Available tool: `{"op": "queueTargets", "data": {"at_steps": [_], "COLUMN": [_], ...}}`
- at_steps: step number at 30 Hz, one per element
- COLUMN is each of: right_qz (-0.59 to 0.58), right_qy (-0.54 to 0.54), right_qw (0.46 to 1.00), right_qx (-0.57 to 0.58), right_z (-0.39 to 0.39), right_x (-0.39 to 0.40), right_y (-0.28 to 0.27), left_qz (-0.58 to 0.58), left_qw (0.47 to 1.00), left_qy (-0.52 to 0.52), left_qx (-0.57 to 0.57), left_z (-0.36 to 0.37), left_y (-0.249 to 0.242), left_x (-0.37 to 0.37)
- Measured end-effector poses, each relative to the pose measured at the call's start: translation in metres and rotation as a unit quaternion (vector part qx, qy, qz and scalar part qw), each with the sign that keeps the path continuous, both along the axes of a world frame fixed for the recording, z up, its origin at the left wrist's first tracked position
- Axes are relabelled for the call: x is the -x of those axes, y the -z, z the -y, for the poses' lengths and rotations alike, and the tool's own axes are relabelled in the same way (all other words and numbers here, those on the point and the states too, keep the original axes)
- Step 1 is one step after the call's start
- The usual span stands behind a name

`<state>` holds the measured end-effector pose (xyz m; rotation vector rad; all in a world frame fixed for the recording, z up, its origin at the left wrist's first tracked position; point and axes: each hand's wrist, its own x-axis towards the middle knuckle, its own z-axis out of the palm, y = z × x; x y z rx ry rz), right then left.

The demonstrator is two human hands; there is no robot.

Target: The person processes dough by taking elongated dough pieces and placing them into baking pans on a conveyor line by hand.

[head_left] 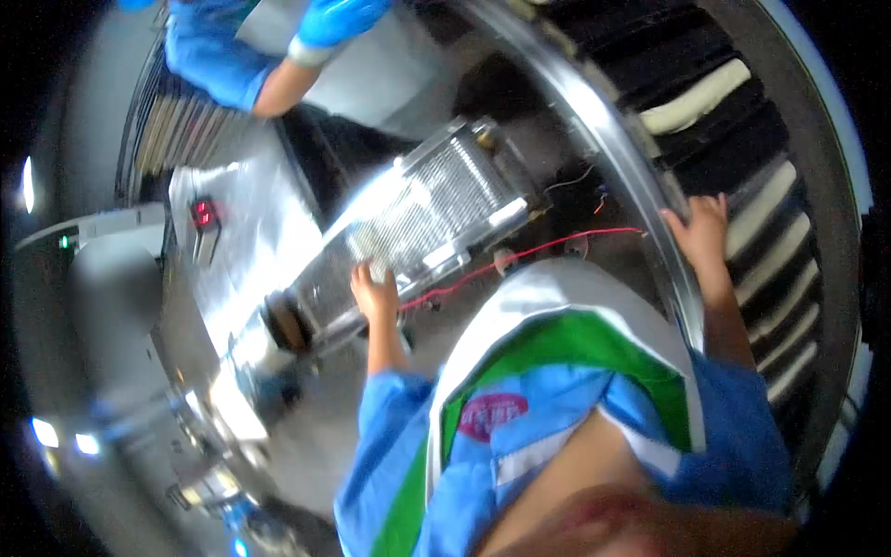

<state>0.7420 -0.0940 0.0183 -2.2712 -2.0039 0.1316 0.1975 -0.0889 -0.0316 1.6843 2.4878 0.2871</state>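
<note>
On the left, my left hand reaches to the edge of a ridged metal conveyor. Its fingers close on the near end of a pale, blurred piece of dough lying on the ridges. My right hand holds nothing; its thumb and fingers are apart beside a curved metal rail. Close to its fingertips is a dark grooved tray, where long pale dough strips lie in separate grooves.
Across the conveyor stands a co-worker with a blue sleeve and a blue glove. A red cord runs along the conveyor's near side. A red digital display sits on the shiny metal housing at left.
</note>
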Motion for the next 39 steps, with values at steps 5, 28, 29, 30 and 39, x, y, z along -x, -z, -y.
{"op": "queueTargets", "data": {"at_steps": [5, 28, 29, 30, 39], "right_qz": [0.011, 0.195, 0.187, 0.190, 0.113], "right_qy": [0.016, 0.120, 0.114, 0.117, 0.208], "right_qw": [0.999, 0.966, 0.971, 0.970, 0.969], "right_qx": [0.030, 0.117, 0.095, 0.096, 0.073], "right_z": [0.022, 0.161, 0.160, 0.156, 0.102], "right_x": [0.045, 0.142, 0.140, 0.138, 0.108], "right_y": [-0.006, 0.033, 0.037, 0.038, 0.010], "left_qz": [-0.051, -0.089, -0.114, -0.138, -0.218], "left_qw": [0.997, 0.964, 0.969, 0.971, 0.949], "left_qy": [-0.057, -0.244, -0.219, -0.193, 0.034], "left_qx": [-0.022, -0.052, -0.017, 0.018, 0.227], "left_z": [0.023, 0.084, 0.077, 0.070, 0.009], "left_y": [0.005, 0.047, 0.049, 0.050, 0.047], "left_x": [0.092, 0.341, 0.352, 0.361, 0.349]}}
